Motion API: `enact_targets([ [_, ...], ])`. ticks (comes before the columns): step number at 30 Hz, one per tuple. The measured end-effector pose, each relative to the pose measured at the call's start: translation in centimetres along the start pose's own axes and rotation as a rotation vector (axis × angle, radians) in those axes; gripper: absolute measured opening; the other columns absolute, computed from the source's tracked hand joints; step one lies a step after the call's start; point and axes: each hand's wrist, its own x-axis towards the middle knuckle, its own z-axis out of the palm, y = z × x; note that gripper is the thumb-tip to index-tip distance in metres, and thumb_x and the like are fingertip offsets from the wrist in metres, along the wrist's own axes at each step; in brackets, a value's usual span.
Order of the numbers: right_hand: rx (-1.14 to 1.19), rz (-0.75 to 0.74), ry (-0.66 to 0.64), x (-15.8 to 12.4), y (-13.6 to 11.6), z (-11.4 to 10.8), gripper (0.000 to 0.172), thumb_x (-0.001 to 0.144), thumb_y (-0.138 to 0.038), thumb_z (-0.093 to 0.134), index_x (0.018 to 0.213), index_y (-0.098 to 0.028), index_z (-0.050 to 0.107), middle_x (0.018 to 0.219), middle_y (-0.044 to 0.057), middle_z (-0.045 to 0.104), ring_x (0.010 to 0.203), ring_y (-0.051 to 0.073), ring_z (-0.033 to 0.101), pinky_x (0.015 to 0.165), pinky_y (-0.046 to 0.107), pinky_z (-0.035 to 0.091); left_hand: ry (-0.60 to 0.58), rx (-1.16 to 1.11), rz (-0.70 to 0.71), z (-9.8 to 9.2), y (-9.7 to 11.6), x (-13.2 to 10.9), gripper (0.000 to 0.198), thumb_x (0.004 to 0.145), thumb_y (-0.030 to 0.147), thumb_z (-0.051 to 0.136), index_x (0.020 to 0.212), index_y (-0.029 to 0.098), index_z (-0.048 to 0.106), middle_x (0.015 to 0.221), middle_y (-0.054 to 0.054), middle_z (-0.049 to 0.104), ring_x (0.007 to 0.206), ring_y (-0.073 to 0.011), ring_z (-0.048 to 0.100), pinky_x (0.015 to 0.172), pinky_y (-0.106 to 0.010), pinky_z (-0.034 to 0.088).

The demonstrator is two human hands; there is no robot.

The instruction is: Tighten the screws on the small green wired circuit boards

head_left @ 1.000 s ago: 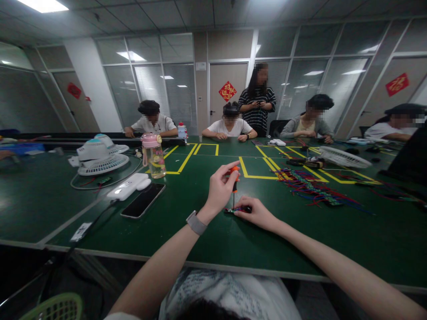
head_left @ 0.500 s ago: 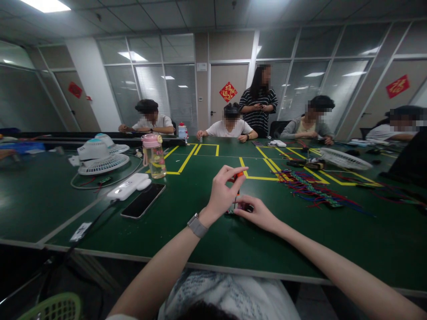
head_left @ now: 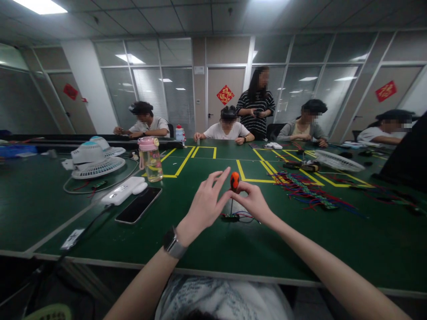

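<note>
An orange-and-black screwdriver (head_left: 235, 181) stands nearly upright in front of me, its thin shaft pointing down at a small green circuit board (head_left: 230, 217). Red and blue wires trail from the board's right side. My right hand (head_left: 252, 201) pinches the screwdriver around the lower part of its handle. Just left of the handle is my left hand (head_left: 207, 202), its fingers stretched out and apart. The left thumb tip meets the right fingertips near the handle's base; whether it also touches the screwdriver is hard to tell.
A phone (head_left: 138, 205), a white power bank (head_left: 124, 190) and a pink-lidded bottle (head_left: 151, 162) stand to the left, with white fans (head_left: 95, 162) beyond. Right of my hands lies a row of wired circuit boards (head_left: 308, 191). Several people sit or stand across the green table (head_left: 133, 246).
My left hand has let go of the screwdriver handle and spread its fingers, shifting left. My right hand has risen from the board to the screwdriver and now pinches it.
</note>
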Motion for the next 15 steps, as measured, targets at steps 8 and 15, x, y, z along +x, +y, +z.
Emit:
enact_targets([
  [8,0.05,-0.004,-0.008,-1.1,-1.3,-0.2,0.016,0.08,-0.033,0.067,0.079,-0.018,0.072,0.08,0.006,0.07,0.076,0.022,0.063,0.073,0.033,0.047,-0.06,0.892,-0.497,-3.6,-7.3,-7.5,0.051,0.093,0.039,0.043,0.142,0.024,0.043,0.143,-0.02,0.04,0.131,-0.0445,0.035,0.101,-0.069,0.025],
  [15,0.081,0.006,0.026,-1.4,-1.3,-0.1,0.014,0.08,-0.03,0.068,0.079,-0.017,0.072,0.081,0.007,0.071,0.077,0.022,0.063,0.074,0.033,0.048,-0.212,0.911,-0.671,-3.9,-8.9,-10.0,0.052,0.092,0.05,0.038,0.138,0.027,0.049,0.147,-0.018,0.039,0.13,-0.0496,0.036,0.098,-0.075,0.02],
])
